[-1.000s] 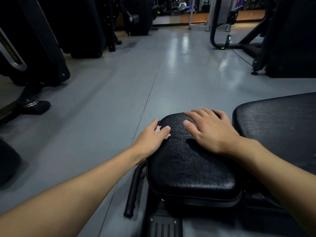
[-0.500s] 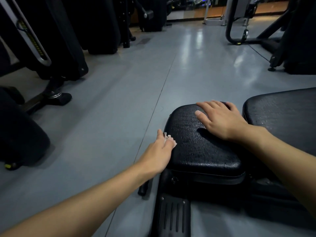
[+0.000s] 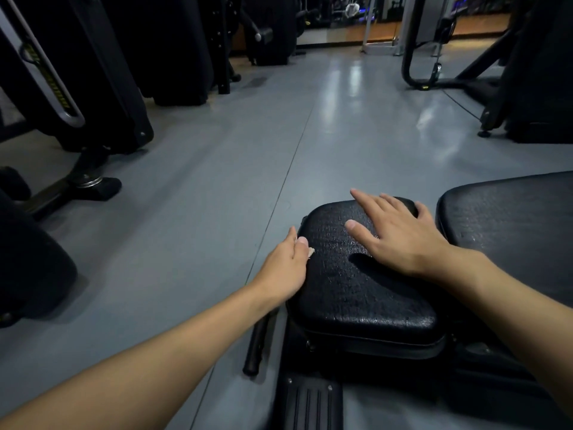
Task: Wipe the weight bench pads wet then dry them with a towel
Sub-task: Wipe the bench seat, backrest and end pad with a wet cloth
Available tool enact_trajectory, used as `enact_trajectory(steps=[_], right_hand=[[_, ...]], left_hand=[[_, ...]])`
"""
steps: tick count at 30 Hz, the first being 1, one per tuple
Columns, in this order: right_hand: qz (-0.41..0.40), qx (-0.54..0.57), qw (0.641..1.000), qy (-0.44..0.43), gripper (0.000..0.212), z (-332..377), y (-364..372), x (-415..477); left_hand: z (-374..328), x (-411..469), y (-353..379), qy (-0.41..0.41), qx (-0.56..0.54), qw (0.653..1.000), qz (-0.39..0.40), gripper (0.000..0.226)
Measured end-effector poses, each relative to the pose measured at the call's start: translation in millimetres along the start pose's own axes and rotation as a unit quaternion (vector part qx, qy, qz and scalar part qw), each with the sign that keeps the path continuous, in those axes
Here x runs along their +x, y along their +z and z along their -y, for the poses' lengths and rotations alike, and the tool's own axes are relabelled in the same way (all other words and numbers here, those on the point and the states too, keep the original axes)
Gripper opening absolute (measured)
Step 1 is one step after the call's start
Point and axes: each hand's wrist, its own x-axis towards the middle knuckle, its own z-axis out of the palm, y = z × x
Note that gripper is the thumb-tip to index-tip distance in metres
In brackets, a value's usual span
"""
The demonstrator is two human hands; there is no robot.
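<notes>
The left hand (image 3: 285, 268) pinches a small pale crumpled wipe (image 3: 311, 251) against the left edge of the black textured vinyl seat pad (image 3: 356, 299), apparently to wet its side. The right hand (image 3: 400, 237) lies flat on the pad's far end, fingers spread, likely bracing; the surface glistens.

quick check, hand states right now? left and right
Left hand: pinches a small pale scrap at the left edge of the seat pad.
Right hand: open, flat on the seat pad, holding nothing.
</notes>
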Motion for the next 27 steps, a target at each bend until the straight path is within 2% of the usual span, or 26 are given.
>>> enact_trajectory(steps=[6, 9, 11, 17, 24, 27], right_hand=[[-0.009, -0.009, 1.0, -0.003, 0.077, -0.2, 2.1, 0.3], [-0.013, -0.009, 1.0, 0.004, 0.072, -0.7, 2.5, 1.8], [-0.016, -0.008, 1.0, 0.006, 0.071, -0.1, 1.6, 2.1], [-0.023, 0.008, 1.0, 0.0, 0.069, 0.0, 0.8, 0.9], [-0.039, 0.031, 0.999, -0.013, 0.065, 1.3, 2.1, -5.9], [-0.06, 0.043, 0.997, -0.01, 0.059, 3.6, 0.6, -11.2]], left_hand=[[-15.2, 66.1, -1.4, 0.005, -0.011, 0.999, 0.043, 0.057], [-22.5, 78.7, 1.6, 0.006, -0.042, 0.999, 0.032, 0.077], [-22.5, 76.8, 1.5, 0.008, -0.053, 0.998, 0.028, 0.078], [-14.3, 37.1, -4.5, 0.025, -0.035, 0.998, 0.054, 0.055], [4.3, -34.5, 0.0, 0.039, -0.011, 0.998, 0.049, 0.051], [6.7, -69.0, 2.4, 0.067, 0.077, 0.993, 0.064, 0.05]])
